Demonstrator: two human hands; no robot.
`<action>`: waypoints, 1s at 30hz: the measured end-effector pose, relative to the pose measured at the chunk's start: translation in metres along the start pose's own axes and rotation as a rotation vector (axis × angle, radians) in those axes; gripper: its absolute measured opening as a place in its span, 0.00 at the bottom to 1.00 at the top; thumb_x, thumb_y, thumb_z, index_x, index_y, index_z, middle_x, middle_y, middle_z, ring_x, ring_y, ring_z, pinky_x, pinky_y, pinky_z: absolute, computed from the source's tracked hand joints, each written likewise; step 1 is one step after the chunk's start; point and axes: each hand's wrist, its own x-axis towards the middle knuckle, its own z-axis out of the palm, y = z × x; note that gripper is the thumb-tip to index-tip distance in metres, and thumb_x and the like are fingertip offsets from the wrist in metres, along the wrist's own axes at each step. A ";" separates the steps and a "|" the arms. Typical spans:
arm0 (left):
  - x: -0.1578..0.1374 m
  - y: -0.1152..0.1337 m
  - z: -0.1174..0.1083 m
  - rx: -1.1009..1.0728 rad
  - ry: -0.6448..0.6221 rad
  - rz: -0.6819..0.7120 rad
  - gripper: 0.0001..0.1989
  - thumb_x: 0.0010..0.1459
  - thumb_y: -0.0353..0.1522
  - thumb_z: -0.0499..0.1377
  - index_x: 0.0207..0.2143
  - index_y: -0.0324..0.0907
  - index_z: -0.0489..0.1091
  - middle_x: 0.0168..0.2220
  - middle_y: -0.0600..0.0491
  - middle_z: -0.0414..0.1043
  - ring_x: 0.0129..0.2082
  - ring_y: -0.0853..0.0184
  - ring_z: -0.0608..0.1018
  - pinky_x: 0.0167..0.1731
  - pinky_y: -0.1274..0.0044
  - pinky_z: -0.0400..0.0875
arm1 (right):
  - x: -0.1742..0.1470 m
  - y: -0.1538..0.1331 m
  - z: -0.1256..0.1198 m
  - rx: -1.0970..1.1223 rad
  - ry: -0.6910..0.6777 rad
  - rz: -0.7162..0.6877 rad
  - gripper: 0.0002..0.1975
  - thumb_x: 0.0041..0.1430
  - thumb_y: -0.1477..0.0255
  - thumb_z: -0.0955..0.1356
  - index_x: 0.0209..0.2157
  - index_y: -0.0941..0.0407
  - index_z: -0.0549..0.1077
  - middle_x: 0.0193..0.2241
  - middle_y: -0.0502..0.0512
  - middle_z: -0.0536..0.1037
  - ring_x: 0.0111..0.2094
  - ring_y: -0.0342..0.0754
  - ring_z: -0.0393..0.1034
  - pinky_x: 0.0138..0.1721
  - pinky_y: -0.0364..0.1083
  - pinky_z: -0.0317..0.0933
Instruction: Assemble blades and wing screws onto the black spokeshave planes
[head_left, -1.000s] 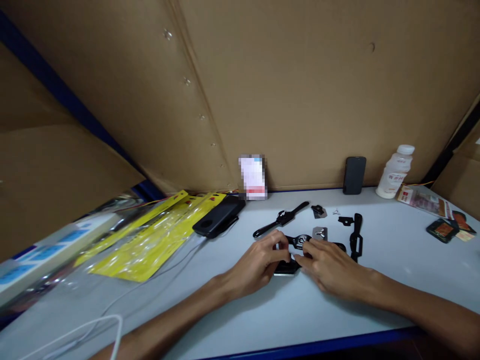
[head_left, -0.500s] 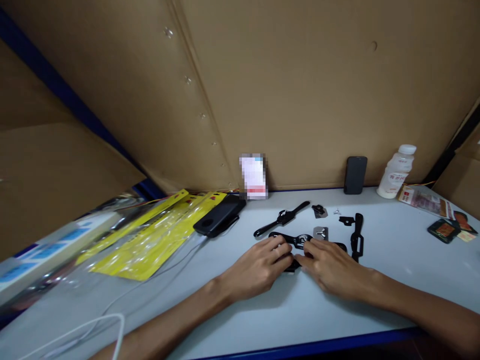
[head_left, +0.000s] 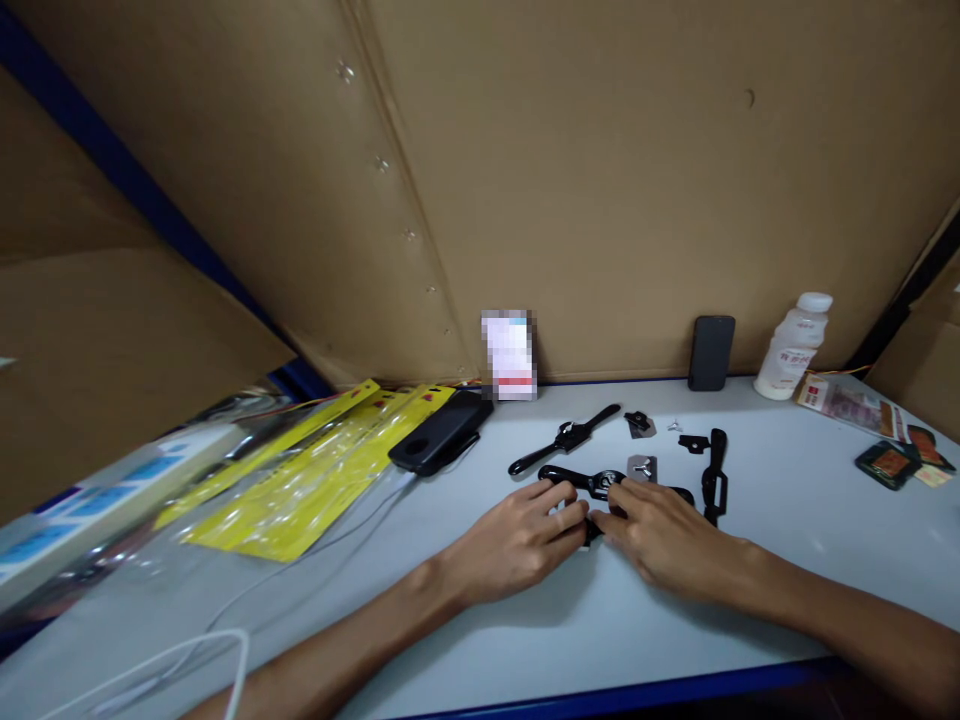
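So the person had both hands down on the table [head_left: 585, 640], close together with the fingers bent. A small black part [head_left: 592, 532] sat right between the fingertips, mostly covered by the left hand [head_left: 525, 540] and the right hand [head_left: 660, 535]. Both looked like they were working at it, but the fingers hid so much that there was no telling how firmly either one gripped it. Just beyond them lay a black two-handled tool [head_left: 561, 476], its right half partly behind the right hand. A similar black tool [head_left: 570, 437] lay slanted farther out past the left hand. Beyond the right hand there was a metal plate [head_left: 643, 478] with a silver wing screw [head_left: 643, 467] on it, then a black clamp piece [head_left: 637, 420] and some loose screws [head_left: 674, 426] farther off. A flat black piece [head_left: 692, 443] and a third black tool [head_left: 715, 478] were out to the right of those. Well off to the left of the left hand lay some yellow packages [head_left: 315, 485].
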 end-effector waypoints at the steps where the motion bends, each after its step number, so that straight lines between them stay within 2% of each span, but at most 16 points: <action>1: 0.000 0.000 0.000 0.001 -0.004 -0.001 0.16 0.71 0.24 0.49 0.33 0.37 0.73 0.37 0.49 0.75 0.33 0.63 0.69 0.30 0.72 0.64 | 0.000 0.000 0.000 -0.004 0.003 -0.001 0.13 0.67 0.81 0.60 0.44 0.62 0.75 0.37 0.60 0.75 0.38 0.52 0.70 0.41 0.50 0.65; 5: -0.001 0.000 0.000 0.031 -0.008 0.014 0.14 0.70 0.24 0.50 0.33 0.37 0.74 0.38 0.48 0.76 0.34 0.63 0.71 0.32 0.72 0.66 | 0.000 -0.001 -0.001 0.004 0.023 -0.010 0.13 0.65 0.82 0.61 0.43 0.63 0.76 0.36 0.60 0.75 0.38 0.53 0.70 0.40 0.51 0.66; 11: -0.004 0.002 0.002 0.086 -0.024 0.090 0.09 0.67 0.25 0.56 0.34 0.37 0.74 0.41 0.46 0.77 0.43 0.60 0.74 0.41 0.69 0.69 | 0.000 0.000 -0.001 -0.023 0.035 -0.015 0.11 0.64 0.82 0.63 0.41 0.62 0.75 0.36 0.59 0.75 0.38 0.53 0.70 0.40 0.50 0.65; 16: -0.004 0.003 0.002 0.048 -0.035 0.072 0.08 0.68 0.24 0.54 0.39 0.35 0.73 0.40 0.45 0.77 0.38 0.62 0.75 0.39 0.70 0.70 | 0.000 0.001 0.003 -0.020 0.036 -0.019 0.10 0.66 0.81 0.62 0.41 0.62 0.75 0.36 0.59 0.75 0.38 0.52 0.70 0.40 0.50 0.65; 20: -0.003 0.002 0.002 -0.001 -0.036 -0.086 0.12 0.69 0.24 0.48 0.46 0.35 0.70 0.36 0.47 0.74 0.35 0.62 0.73 0.33 0.72 0.69 | -0.001 0.001 0.005 -0.008 0.059 -0.008 0.11 0.67 0.80 0.62 0.44 0.62 0.75 0.38 0.60 0.75 0.40 0.53 0.70 0.43 0.51 0.65; 24: -0.004 0.001 0.004 -0.136 -0.041 -0.244 0.11 0.68 0.23 0.48 0.38 0.39 0.70 0.33 0.50 0.69 0.32 0.64 0.70 0.30 0.74 0.67 | -0.001 0.000 0.001 -0.003 0.004 -0.001 0.11 0.67 0.80 0.62 0.46 0.62 0.75 0.40 0.61 0.75 0.41 0.53 0.70 0.43 0.50 0.65; 30: -0.006 0.001 0.007 -0.206 -0.034 -0.286 0.13 0.68 0.24 0.49 0.34 0.40 0.71 0.31 0.51 0.66 0.30 0.65 0.67 0.27 0.75 0.63 | -0.001 -0.002 -0.002 -0.010 0.003 0.001 0.12 0.67 0.80 0.62 0.46 0.62 0.76 0.39 0.60 0.75 0.41 0.53 0.71 0.43 0.51 0.66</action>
